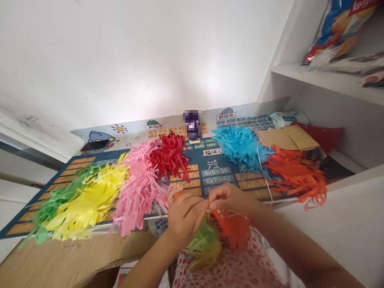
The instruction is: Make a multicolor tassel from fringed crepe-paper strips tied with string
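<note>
At lower centre, the left hand point(186, 216) and right hand point(231, 199) curl nearly shut, pinching the top of a bunch of orange, green and yellow paper fringe point(214, 236) (its strips droop over a patterned top point(228, 266)), just beside a pink paper heap point(139, 192).

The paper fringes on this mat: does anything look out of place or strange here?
Yes, a loose white string drapes over the blue paper fringe and trails down across the printed mat, standing out against the coloured paper.
</note>
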A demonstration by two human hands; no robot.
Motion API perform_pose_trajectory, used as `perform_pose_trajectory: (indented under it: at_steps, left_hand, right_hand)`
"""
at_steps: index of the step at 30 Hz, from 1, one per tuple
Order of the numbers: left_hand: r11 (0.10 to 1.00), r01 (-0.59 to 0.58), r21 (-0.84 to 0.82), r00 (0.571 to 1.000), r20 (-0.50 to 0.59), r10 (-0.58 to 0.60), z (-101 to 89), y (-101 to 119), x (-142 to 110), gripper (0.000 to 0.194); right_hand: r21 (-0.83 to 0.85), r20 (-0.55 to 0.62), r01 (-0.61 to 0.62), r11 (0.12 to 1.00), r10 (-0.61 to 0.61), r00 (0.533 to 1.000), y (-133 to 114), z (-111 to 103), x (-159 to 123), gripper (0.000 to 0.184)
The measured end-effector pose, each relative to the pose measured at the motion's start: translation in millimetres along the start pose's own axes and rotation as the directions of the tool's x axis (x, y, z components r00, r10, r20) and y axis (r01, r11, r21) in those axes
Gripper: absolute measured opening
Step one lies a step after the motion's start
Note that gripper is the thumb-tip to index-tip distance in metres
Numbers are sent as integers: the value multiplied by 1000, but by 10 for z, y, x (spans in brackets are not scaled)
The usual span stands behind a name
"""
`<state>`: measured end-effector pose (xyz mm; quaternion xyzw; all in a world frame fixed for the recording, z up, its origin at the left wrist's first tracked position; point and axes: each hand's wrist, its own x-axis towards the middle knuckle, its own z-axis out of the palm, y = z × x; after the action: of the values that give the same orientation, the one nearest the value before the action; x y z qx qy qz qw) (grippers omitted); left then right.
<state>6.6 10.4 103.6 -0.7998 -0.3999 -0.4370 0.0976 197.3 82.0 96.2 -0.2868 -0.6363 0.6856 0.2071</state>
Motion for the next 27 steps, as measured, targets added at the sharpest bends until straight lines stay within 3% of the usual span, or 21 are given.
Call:
perform_pose_trajectory:
  at_steps: [3,8,10,16,19,23,27]
  left_hand:
    - [979,191,-76,980,-35,-194,118,78,-47,9]
    - [835,493,-242,866,52,-497,249,174,-115,12]
    - [791,547,-273,831,65,-553,268,188,-137,12]
    - [727,608,-318,785,108,-610,313,182,-152,14]
    - [746,595,-299,794,80,-602,363,204,-159,15]
    - [846,504,-176,853,-53,-519,469,245,-200,9]
    - [854,495,-159,863,-23,-505,534,235,-214,8]
  right_hand:
    - [176,-81,23,984,-9,997,192,78,36,33]
    - [281,-347,205,937,-100,932,416,267,37,28]
    - [264,-401,247,932,-127,907,452,313,33,26]
    - [355,-504,301,885,-90,859,513,372,73,18]
    - [418,-549,340,843,-64,834,506,401,105,16]
    - [504,-623,377,777,25,782,461,440,131,19]
    - [457,-664,423,782,-16,747,455,447,130,15]
